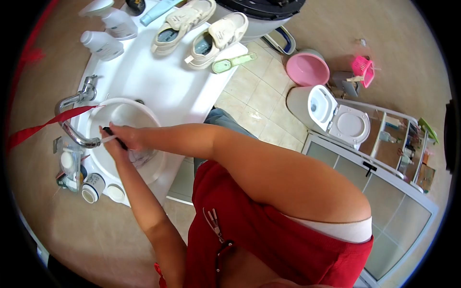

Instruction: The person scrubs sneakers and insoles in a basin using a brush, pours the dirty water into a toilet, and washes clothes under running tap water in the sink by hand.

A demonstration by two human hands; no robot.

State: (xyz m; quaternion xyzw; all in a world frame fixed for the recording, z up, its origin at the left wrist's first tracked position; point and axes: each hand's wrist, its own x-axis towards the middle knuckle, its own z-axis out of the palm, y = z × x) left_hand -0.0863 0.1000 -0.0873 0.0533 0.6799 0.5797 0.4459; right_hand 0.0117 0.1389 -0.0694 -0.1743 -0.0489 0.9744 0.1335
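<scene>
Both my hands are together over a white basin [156, 117] in the sink, under the tap [86, 139]. Between them is a small dark elongated object [115, 138] whose kind I cannot make out. My left hand [114, 150] has its fingers closed against the object from below in the view. My right hand [128, 136] is closed at its other side. Water from the tap appears to run onto the fingers. Inside the basin lies something whitish [142, 156], partly hidden by my hands. A red ribbon [53, 122] hangs across the tap.
On the white counter [158, 86] stand two cream shoes [185, 21], a green brush [235, 62], a blue tube [158, 10] and white bottles [102, 45]. Cups and a jar [92, 187] crowd the near end. A pink tub [307, 69] and toilet [314, 105] stand beyond.
</scene>
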